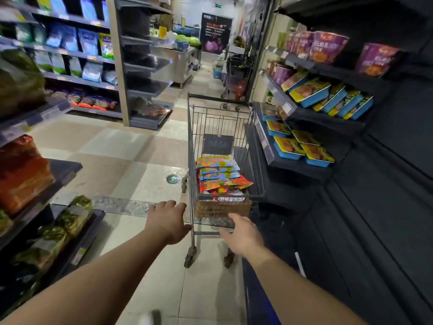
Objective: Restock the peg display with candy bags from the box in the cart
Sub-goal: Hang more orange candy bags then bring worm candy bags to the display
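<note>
A grey wire shopping cart (194, 146) stands in the aisle just ahead of me. In its near end sits a brown cardboard box (222, 208) piled with colourful candy bags (219, 173). My left hand (168, 221) reaches palm down, fingers stretched, its thumb side close to the cart's near left corner. My right hand (243, 233) is extended with loose fingers, their tips at the cart's near rim below the box. Neither hand holds anything. No peg display can be made out in view.
Shelves of bagged goods (70, 216) line the left side. Right of the cart, dark shelves (293, 165) carry blue and yellow trays (314, 95) and purple tubs (328, 45), close against the cart. Tiled floor (112, 151) opens ahead on the left. Another cart (235, 83) stands far down the aisle.
</note>
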A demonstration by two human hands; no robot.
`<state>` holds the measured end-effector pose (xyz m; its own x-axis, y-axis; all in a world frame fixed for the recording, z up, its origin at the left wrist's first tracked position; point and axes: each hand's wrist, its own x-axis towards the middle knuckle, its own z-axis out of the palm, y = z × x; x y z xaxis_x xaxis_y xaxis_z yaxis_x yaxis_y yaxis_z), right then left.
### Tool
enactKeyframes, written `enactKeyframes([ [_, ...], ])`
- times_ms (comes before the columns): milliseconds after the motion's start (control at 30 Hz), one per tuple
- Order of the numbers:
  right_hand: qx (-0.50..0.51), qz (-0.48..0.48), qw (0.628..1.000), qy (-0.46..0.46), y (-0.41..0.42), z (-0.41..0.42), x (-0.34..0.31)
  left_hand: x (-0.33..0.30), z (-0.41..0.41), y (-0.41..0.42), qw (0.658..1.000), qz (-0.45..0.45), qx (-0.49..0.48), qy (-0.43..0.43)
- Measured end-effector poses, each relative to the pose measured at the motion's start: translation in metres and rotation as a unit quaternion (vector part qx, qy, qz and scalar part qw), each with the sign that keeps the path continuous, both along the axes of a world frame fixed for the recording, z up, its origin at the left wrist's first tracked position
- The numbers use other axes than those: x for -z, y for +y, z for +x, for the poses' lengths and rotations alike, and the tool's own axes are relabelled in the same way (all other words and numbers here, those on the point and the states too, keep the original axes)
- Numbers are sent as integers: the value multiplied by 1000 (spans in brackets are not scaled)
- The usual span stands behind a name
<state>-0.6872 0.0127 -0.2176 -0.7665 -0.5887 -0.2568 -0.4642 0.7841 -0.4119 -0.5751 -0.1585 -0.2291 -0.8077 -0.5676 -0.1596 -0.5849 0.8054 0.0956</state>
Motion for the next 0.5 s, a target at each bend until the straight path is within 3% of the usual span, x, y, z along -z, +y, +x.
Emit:
enactKeyframes([
  [500,167,-17,984,-61,-164,-196,22,13,-228,-215,996,15,88,-29],
])
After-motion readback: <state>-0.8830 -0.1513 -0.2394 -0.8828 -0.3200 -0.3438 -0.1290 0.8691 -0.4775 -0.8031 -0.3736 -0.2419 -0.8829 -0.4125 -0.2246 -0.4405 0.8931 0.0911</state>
